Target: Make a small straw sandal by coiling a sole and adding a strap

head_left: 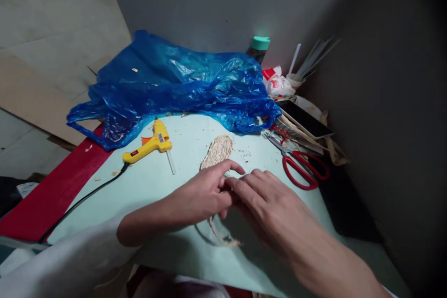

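A flat oval mat of coiled straw braid lies on the pale green sheet. My left hand rests on the mat's near end, fingers pinched together against the braid. My right hand meets it from the right, its fingertips pressed on the same spot. A loose tail of the braid trails out below my hands toward me. What lies between the fingertips is hidden.
A yellow glue gun with a black cord lies left of the mat. A crumpled blue plastic bag fills the back. Red-handled scissors lie at right, beside a dark tray, sticks in a cup and a teal-capped bottle.
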Tool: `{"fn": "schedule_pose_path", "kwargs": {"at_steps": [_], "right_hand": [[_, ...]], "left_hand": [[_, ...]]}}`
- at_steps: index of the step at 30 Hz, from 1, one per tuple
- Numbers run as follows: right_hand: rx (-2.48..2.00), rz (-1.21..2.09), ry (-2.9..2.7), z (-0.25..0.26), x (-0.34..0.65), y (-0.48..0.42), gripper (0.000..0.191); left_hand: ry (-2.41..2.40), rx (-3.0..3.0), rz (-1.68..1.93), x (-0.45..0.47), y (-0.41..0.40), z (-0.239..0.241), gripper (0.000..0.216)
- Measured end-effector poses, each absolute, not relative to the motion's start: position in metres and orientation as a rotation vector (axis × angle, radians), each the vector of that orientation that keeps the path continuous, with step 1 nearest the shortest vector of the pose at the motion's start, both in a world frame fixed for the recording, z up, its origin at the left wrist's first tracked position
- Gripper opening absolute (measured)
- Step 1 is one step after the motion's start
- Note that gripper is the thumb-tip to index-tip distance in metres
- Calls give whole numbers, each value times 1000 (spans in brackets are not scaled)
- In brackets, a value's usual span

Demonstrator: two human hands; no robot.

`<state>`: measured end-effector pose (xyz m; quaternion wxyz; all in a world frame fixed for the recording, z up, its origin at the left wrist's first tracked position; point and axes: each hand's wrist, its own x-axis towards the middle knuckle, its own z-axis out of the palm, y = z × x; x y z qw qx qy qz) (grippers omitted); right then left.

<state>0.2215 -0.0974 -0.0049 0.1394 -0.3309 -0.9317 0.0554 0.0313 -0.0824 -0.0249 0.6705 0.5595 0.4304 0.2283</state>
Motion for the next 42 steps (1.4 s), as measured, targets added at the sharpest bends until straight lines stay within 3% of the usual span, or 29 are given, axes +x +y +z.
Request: {"fn": "schedule_pose_path", "kwargs": {"at_steps": [4, 8, 13, 17, 21, 26, 30, 35, 42], "right_hand": [[-973, 256, -2664, -18, 214, -95, 25], [-993, 423, -2640, -14, 219, -76, 26], [-1183, 927, -2165, -7, 226, -34, 13], [-1133, 1394, -1620, -14, 218, -11, 20], [-1004, 1601, -1482, -25, 207, -5, 21], [-983, 1542, -1508, -32, 208, -6, 21], [-1021, 1481, -1635, -24, 214, -11, 16], [-1045, 1003, -1906, -6, 218, -22, 10], [-992, 1378, -1838, -9, 216, -22, 11]], "left_hand": [[1010, 1309, 518, 33, -85, -32, 57], [1023, 1297, 525, 24, -76, -15, 60], [1556, 1618, 769, 6, -50, -7, 34], [1804, 2031, 498, 6, -39, -27, 36], [1734, 2082, 346, 11, -38, -36, 28], [1597, 1912, 491, 11, -37, -32, 17], [1450, 1866, 554, 8, -38, -29, 21], [1272, 1645, 572, 4, -45, -20, 29], [1221, 1431, 589, 3, -52, -10, 26]]}}
